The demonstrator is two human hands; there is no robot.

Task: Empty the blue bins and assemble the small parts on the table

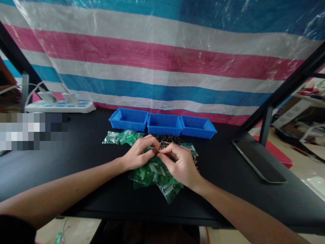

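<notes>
My left hand [142, 151] and my right hand [181, 164] meet over the middle of the table, thumb and forefinger closed on each. Between their fingertips is a tiny thing, too small to name. Under them lies a heap of green-tinted clear plastic bags [158, 172], with pale strip-like pieces showing inside. A pile of small black pieces [169, 138], like screws, sits just beyond my fingers. Shinier, coppery small pieces lie partly hidden behind my right hand. More green bags [129, 136] rest to the left of that pile.
Three blue trays [165, 130] stand in a row at the back of the black table [101, 189]. A power strip [61, 107] with plugs is at the back left. On the right lies a phone [259, 162]. A striped sheet [162, 64] hangs behind.
</notes>
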